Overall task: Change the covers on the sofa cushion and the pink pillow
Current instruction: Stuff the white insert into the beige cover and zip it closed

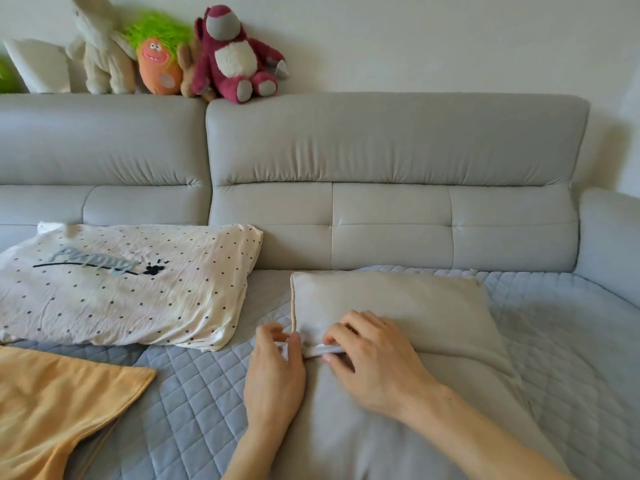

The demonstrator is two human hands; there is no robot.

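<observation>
Pinching what looks like the zip edge of the grey cushion cover (pixel 398 306), left hand (pixel 275 375) and right hand (pixel 377 362) fingers curl narrowly.

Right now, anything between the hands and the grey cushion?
Nothing visible. Both hands are already on the cushion at its near left corner: the left hand pinches the corner edge, the right hand pinches the edge beside it. The dotted pillow and orange cover lie off to the left.

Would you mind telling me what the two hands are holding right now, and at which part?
Both hold the grey cushion at its near left corner: the left hand pinches the piped corner edge, and the right hand pinches the cover's near edge beside it.
</observation>
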